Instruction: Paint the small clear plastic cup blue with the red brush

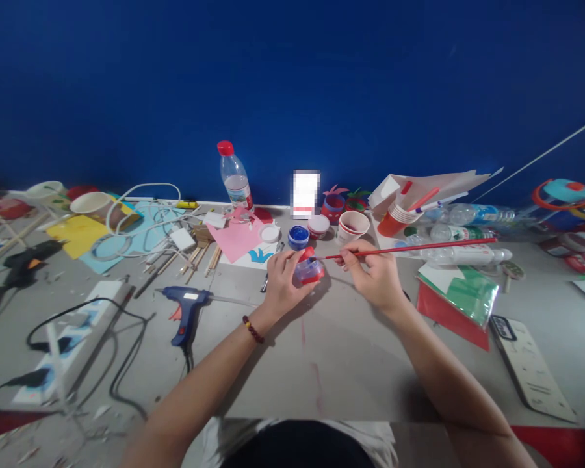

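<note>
My left hand is closed around a small clear plastic piece with red parts, tilted just above or on the table; I cannot tell which. Between the fingers of my right hand lies a long red paintbrush, its handle pointing right. The brush tip is at the plastic piece, close to its red upper part. Just behind stands an open jar of blue paint. A pale round container and a paper cup are beside it.
A blue glue gun and a power strip with cables lie at left. Behind stands a red-capped bottle near pink paper. Stacked cups, plastic bottles, coloured sheets and a phone occupy the right.
</note>
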Available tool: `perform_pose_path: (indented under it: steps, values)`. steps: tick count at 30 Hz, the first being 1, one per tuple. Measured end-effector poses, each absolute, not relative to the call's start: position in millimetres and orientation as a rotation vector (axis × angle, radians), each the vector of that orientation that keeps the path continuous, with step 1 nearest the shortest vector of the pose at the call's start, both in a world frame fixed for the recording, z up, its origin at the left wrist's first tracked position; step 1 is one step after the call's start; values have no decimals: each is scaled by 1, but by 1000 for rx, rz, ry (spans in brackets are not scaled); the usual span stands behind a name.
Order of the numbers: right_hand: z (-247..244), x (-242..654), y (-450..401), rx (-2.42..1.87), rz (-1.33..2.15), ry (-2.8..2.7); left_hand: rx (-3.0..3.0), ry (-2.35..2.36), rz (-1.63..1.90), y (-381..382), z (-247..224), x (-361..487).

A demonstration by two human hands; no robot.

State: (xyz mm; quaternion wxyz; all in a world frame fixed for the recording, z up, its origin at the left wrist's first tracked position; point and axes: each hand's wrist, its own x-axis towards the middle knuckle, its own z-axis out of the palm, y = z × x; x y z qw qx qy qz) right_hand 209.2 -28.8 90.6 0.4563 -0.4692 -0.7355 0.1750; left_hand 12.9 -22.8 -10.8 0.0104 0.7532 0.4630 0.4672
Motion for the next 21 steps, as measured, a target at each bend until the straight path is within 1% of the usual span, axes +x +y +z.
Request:
perform_pose_path:
  steps: [4,10,16,21]
  values:
    - [95,214,-29,-1199,440,-1755,2355,1437,1478,-23,-10,13]
    - [87,210,-32,-1160,587,-1804,2376,1438,1511,-22,-9,14]
    - [85,197,-33,-1060,487,-1909,2367,1437,1537,-22,-10,14]
    - [93,204,-31,-1120,368,-1876,2353,1444,1511,-22,-10,13]
